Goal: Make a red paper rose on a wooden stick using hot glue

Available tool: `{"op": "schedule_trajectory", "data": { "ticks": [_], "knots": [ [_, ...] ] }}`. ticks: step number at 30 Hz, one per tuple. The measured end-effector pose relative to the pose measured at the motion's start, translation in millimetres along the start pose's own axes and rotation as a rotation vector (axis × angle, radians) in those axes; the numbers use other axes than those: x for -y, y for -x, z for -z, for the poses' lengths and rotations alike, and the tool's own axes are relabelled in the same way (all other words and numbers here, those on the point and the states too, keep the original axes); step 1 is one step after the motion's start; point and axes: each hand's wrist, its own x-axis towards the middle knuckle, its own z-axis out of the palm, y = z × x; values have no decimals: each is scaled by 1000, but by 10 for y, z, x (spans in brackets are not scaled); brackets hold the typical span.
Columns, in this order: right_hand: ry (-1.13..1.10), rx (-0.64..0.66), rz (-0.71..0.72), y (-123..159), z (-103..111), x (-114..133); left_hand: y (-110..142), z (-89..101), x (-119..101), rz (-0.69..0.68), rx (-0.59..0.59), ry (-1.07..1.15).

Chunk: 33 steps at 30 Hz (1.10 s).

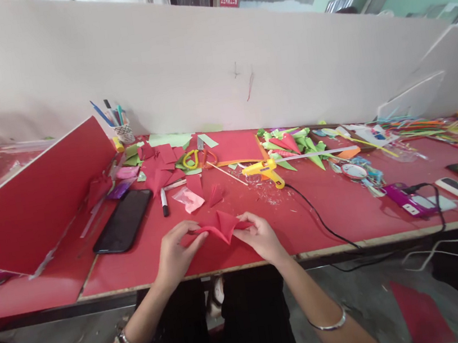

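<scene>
A folded piece of red paper [223, 226] is stretched between my two hands, just above the table's front part. My left hand [179, 251] pinches its left end between thumb and fingers. At the opposite end, my right hand [261, 237] grips the paper the same way. The paper's middle stands up in creased, pointed flaps. Just beyond it lie a small folded red paper piece [216, 195] and a clear bag with something pink [189, 200]. A black-and-white marker [164, 203] is beyond my left hand.
A yellow glue gun [265, 173] with a trailing black cord lies beyond my right hand. A black phone [123, 221] and an upright red board [40, 198] are left. Yellow-handled scissors [190, 160], red paper scraps [164, 166] and green paper cones [304, 144] lie farther back. A purple power bank [411, 200] sits right.
</scene>
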Motion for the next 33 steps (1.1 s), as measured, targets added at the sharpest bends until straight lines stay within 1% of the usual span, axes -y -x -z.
{"op": "schedule_trajectory", "data": {
  "ticks": [3,7,9,11,13,15,17,19,21,24,28,31,33],
  "knots": [
    [-12,-46,6,-26,-42,23,25,-76,-25,193,-65,214],
    [-9,-34,41,-65,-100,9,44,-135,-60,421,-37,489],
    [-63,-38,46,-80,-123,-6,59,-150,-51,511,-45,604],
    [-104,-40,45,-91,-142,-15,76,-159,-32,559,-47,677],
    [-109,-33,43,-103,-165,-16,87,-165,-20,580,7,663],
    [-148,-49,50,-120,-201,-20,85,-170,-26,588,54,582],
    [-258,-94,61,-142,-252,-39,73,-174,-49,575,49,478],
    [-381,-133,49,-162,-309,-78,59,-178,-74,544,17,408],
    [-428,-132,23,-172,-362,-124,50,-180,-92,513,6,381],
    [-339,-114,11,-163,-412,-171,43,-179,-103,484,12,364],
    [-164,-124,24,-137,-420,-147,38,-162,-107,454,1,326],
    [-72,-84,40,-129,-415,-107,44,-154,-108,438,3,370],
    [-51,-50,57,-129,-416,-91,53,-158,-105,444,2,420]
  ]
}}
